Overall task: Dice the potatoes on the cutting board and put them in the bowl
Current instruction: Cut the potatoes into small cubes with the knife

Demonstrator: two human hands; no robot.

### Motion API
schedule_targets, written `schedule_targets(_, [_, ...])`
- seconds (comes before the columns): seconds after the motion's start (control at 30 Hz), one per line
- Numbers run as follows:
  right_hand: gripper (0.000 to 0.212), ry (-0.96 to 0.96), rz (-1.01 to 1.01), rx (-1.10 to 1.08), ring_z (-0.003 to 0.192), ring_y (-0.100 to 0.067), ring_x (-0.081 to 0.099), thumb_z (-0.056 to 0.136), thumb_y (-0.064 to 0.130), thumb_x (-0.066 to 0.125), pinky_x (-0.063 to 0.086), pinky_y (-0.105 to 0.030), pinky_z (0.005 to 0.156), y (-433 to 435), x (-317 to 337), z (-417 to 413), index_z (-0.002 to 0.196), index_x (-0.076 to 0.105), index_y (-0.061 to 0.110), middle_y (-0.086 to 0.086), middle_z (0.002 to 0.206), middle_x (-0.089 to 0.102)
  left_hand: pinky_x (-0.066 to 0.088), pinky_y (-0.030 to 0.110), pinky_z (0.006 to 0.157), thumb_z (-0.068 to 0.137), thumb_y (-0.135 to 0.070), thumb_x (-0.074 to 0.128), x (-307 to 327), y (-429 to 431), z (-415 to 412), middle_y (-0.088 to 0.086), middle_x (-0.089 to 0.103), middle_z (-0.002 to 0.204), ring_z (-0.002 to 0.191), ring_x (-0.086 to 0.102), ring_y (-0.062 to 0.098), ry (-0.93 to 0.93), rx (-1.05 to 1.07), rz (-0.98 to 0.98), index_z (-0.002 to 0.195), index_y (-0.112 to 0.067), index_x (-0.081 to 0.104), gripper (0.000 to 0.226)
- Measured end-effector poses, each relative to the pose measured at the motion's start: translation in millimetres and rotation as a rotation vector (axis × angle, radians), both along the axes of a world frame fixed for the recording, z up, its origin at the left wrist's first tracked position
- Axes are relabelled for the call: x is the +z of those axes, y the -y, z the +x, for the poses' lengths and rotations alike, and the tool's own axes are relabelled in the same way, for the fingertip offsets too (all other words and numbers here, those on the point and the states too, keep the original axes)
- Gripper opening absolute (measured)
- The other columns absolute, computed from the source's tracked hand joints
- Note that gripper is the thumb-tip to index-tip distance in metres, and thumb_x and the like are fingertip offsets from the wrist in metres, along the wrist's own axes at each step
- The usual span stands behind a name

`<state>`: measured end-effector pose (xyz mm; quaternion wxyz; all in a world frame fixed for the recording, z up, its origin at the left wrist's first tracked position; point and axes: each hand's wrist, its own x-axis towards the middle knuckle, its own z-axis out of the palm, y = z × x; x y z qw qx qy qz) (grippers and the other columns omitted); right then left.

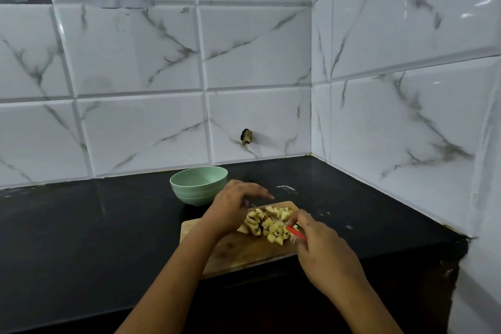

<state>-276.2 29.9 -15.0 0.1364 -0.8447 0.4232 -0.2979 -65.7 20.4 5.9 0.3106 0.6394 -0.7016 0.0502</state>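
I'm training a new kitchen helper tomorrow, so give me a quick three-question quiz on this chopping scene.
1. True or false: the green bowl stands on the counter, off the cutting board.
2. Which hand grips the knife: A) left, B) right?
3. Fill in: the knife's handle is coloured ____.
Key: 1 true; 2 B, the right hand; 3 red.
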Motion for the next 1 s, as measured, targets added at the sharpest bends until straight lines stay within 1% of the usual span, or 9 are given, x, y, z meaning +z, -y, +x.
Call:
schedule_targets(0.07, [0.019,-0.009,-0.018,0.0,0.081,-0.004,0.053,0.097,0.033,0.048,0.044,-0.019,0.06,0,1,0,0.111,0.042,0.044,0.015,0.098,0.053,0.039,0.03,0.096,0.076,0.013,0.038,-2,1,-2,-0.021,0.06,0.119,0.107,0.041,0.008,0.093,0.008,0.099,0.104,-0.049,0.065,0.074])
schedule_targets(0.13, [0.02,-0.017,-0.015,0.006,0.082,-0.004,0.053,0.097,0.033,0.049,0.043,-0.017,0.059,1,2,-1,0.112,0.042,0.044,0.016,0.098,0.052,0.039,0.035,0.098,0.077,0.011,0.037,-5,1,0,-0.016,0.059,0.119,0.11,0.04,0.009,0.124,0.042,0.15,0.103,-0.056,0.062,0.075])
schedule_targets(0.3, [0.019,-0.001,-0.002,0.025,0.083,-0.005,0.054,0.097,0.031,0.049,0.05,-0.022,0.067,-1,7,-5,0.11,0.042,0.044,0.015,0.099,0.053,0.032,0.034,0.103,0.085,0.005,0.041,0,-1,-2,-0.009,0.054,0.125,0.121,0.037,0.012,0.23,0.103,0.186,0.118,-0.05,0.058,0.066])
schedule_targets(0.4, [0.018,-0.028,0.006,0.015,0.079,-0.005,0.053,0.097,0.032,0.049,0.049,-0.021,0.064,1,10,-16,0.109,0.042,0.044,0.015,0.097,0.053,0.031,0.033,0.104,0.087,0.004,0.042,1,0,-3,-0.003,0.048,0.123,0.121,0.037,0.013,0.194,0.134,0.222,0.123,-0.048,0.055,0.065])
schedule_targets(0.53, [0.013,-0.021,0.037,-0.018,0.066,-0.003,0.05,0.097,0.032,0.048,0.039,-0.02,0.055,4,17,-37,0.103,0.043,0.042,0.012,0.083,0.05,0.034,0.034,0.103,0.08,0.004,0.043,-6,-3,3,-0.009,0.055,0.121,0.116,0.041,0.012,0.086,0.128,0.139,0.126,-0.044,0.053,0.067])
schedule_targets(0.6, [0.012,-0.021,0.044,-0.04,0.067,-0.003,0.051,0.098,0.031,0.047,0.04,-0.019,0.055,6,20,-45,0.103,0.043,0.041,0.012,0.081,0.049,0.038,0.035,0.1,0.082,0.0,0.047,-8,-5,6,-0.016,0.059,0.117,0.112,0.043,0.011,0.042,0.117,0.081,0.123,-0.04,0.056,0.058])
schedule_targets(0.73, [0.011,-0.002,0.064,-0.046,0.068,-0.004,0.052,0.098,0.032,0.047,0.042,-0.019,0.056,8,22,-47,0.104,0.044,0.041,0.012,0.08,0.049,0.037,0.039,0.102,0.092,-0.022,0.054,-7,-9,10,-0.015,0.057,0.121,0.116,0.041,0.012,0.054,0.113,0.173,0.118,-0.044,0.058,0.035])
schedule_targets(0.9, [0.009,0.043,0.093,-0.021,0.066,-0.003,0.052,0.098,0.031,0.047,0.04,-0.019,0.055,4,19,-40,0.104,0.047,0.038,0.013,0.078,0.049,0.038,0.033,0.097,0.089,-0.027,0.061,-4,-8,7,-0.013,0.059,0.116,0.111,0.041,0.009,0.095,0.101,0.194,0.108,-0.042,0.063,0.025])
schedule_targets(1.0, [0.01,0.04,0.115,-0.009,0.065,-0.004,0.052,0.098,0.031,0.047,0.042,-0.019,0.055,4,15,-37,0.105,0.047,0.038,0.012,0.078,0.049,0.038,0.031,0.095,0.086,-0.026,0.065,-3,-7,10,-0.018,0.059,0.109,0.108,0.041,0.007,0.101,0.089,0.174,0.095,-0.039,0.067,0.016])
